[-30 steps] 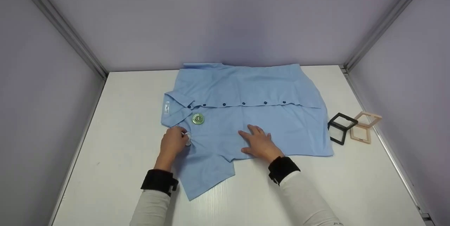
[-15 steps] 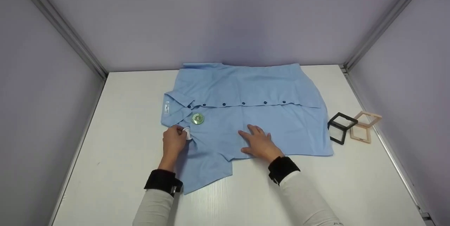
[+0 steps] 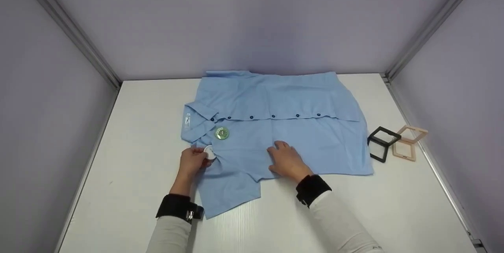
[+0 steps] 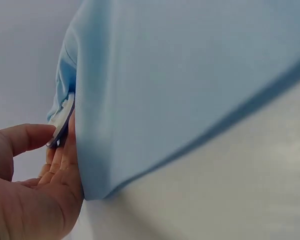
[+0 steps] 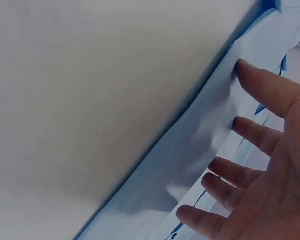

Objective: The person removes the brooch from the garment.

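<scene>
The left hand point(image 3: 191, 161) pinches a flat white disc point(image 3: 210, 152) narrowly, with the thumb on one side of it and fingers on the other, as the left wrist view shows. The disc is at the shoulder part of a light blue short-sleeved shirt point(image 3: 244, 95), and its edge meets the cloth, which is gathered into small folds there (how exactly the disc and the cloth are joined, I cannot tell). The right hand point(image 3: 290, 161) is in a wide posture: its fingers are apart and a little bent, and the fingertips touch the shirt near its close side edge. The shirt lies spread on a white table point(image 3: 141, 135), with the collar point(image 3: 201, 110) toward the left and a row of dark buttons point(image 3: 273, 116) along the middle. A round green badge point(image 3: 221, 133) rests on the shirt front, just beside the collar and near the left hand. Beyond the hem, at the right side, a black hinged frame point(image 3: 378, 141) and a beige hinged frame point(image 3: 405, 141) stand unfolded, one next to the other. Each wrist wears a black band point(image 3: 178, 206) above a pale sleeve point(image 3: 169, 235).
</scene>
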The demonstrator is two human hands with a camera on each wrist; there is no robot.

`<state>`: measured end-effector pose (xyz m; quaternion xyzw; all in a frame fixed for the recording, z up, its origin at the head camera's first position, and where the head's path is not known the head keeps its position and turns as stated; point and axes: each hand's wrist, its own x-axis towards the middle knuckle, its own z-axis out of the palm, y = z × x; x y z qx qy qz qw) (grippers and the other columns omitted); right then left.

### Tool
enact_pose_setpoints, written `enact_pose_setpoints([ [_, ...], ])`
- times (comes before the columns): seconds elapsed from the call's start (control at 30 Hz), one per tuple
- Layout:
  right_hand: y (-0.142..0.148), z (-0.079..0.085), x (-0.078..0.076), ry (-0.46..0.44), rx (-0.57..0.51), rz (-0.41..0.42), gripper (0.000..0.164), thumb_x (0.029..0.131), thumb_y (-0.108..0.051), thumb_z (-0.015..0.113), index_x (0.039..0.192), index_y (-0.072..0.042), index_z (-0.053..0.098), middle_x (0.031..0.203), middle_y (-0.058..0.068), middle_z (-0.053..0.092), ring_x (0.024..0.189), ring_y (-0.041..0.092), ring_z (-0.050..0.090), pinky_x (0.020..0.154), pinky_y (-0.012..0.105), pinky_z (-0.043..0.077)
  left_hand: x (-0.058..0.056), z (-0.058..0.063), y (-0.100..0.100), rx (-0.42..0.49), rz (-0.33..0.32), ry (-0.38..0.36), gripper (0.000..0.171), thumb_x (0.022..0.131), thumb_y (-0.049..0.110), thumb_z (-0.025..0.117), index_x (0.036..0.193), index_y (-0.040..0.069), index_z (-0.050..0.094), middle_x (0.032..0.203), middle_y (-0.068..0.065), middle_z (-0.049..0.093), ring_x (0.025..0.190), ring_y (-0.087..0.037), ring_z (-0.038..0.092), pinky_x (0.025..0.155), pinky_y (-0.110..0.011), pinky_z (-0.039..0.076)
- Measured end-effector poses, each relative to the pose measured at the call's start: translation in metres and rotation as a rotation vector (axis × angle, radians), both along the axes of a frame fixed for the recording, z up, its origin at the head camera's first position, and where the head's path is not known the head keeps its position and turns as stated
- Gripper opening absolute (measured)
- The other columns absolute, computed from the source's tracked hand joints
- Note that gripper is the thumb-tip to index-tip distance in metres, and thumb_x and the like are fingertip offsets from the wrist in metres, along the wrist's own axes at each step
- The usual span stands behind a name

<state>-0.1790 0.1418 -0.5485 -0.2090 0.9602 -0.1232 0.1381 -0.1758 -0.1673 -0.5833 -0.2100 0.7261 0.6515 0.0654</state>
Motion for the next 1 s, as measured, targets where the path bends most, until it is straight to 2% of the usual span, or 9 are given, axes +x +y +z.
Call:
enact_pose_setpoints([
  [0.07,-0.011,0.001,0.000,0.023,-0.054,0.043,0.040,0.089,-0.019,0.071,0.123,0.000,0.061,0.136,0.022,0.049,0.125,0.038,0.047,0.103,0.051,0.040,0.000,-0.002,-0.001,0.003,-0.002,-0.006,0.024,0.087,-0.006,0.056,0.109,-0.017,0.058,0.082,-0.017,0.067,0.060,-0.015,0.067,0.056,-0.025,0.055],
  [0.13,-0.024,0.001,0.001,0.010,-0.119,0.086,0.035,0.091,-0.017,0.067,0.121,0.000,0.061,0.132,0.018,0.052,0.122,0.033,0.051,0.102,0.044,0.042,0.000,-0.003,-0.001,0.007,-0.005,-0.007,0.025,0.088,-0.006,0.056,0.110,-0.017,0.058,0.083,-0.017,0.067,0.060,-0.015,0.067,0.056,-0.024,0.055],
  [0.27,-0.052,0.000,0.003,-0.062,-0.210,0.157,0.038,0.097,-0.019,0.060,0.133,-0.006,0.055,0.134,0.009,0.053,0.125,0.024,0.051,0.105,0.036,0.040,0.001,-0.002,-0.001,0.016,-0.007,-0.006,0.028,0.088,-0.006,0.058,0.113,-0.019,0.059,0.088,-0.020,0.069,0.063,-0.015,0.068,0.058,-0.025,0.056],
  [0.37,-0.071,-0.003,0.004,-0.072,-0.231,0.194,0.044,0.100,-0.022,0.057,0.142,-0.010,0.049,0.140,0.006,0.050,0.130,0.021,0.047,0.108,0.034,0.037,0.001,-0.002,0.000,0.010,-0.014,-0.013,0.029,0.089,-0.006,0.059,0.115,-0.019,0.059,0.090,-0.020,0.069,0.064,-0.015,0.068,0.059,-0.024,0.056],
  [0.57,-0.097,-0.013,0.000,-0.028,-0.223,0.258,0.049,0.102,-0.027,0.054,0.148,-0.016,0.043,0.148,0.006,0.043,0.136,0.020,0.040,0.110,0.033,0.033,0.002,-0.003,0.000,-0.007,-0.029,-0.011,0.026,0.089,-0.005,0.058,0.112,-0.019,0.061,0.088,-0.020,0.069,0.064,-0.016,0.068,0.059,-0.025,0.056],
  [0.7,-0.109,-0.017,-0.001,0.001,-0.202,0.293,0.051,0.102,-0.026,0.055,0.150,-0.017,0.041,0.147,0.005,0.044,0.135,0.020,0.042,0.109,0.033,0.034,0.003,-0.004,0.003,-0.014,-0.027,-0.003,0.023,0.089,-0.006,0.058,0.107,-0.018,0.063,0.084,-0.019,0.069,0.063,-0.017,0.067,0.058,-0.025,0.055],
  [0.9,-0.120,-0.020,-0.001,0.069,-0.148,0.302,0.052,0.101,-0.030,0.055,0.150,-0.018,0.041,0.139,0.006,0.050,0.127,0.022,0.048,0.103,0.035,0.042,0.003,-0.001,0.002,-0.036,-0.030,-0.002,0.018,0.088,-0.006,0.057,0.100,-0.017,0.065,0.076,-0.014,0.068,0.059,-0.015,0.066,0.056,-0.024,0.053],
  [1.0,-0.124,-0.023,-0.001,0.092,-0.116,0.294,0.051,0.102,-0.033,0.053,0.150,-0.019,0.041,0.140,0.006,0.050,0.129,0.022,0.047,0.102,0.035,0.042,0.002,0.000,0.000,-0.016,-0.025,-0.003,0.018,0.089,-0.007,0.056,0.101,-0.018,0.063,0.077,-0.014,0.068,0.059,-0.014,0.066,0.056,-0.024,0.053],
])
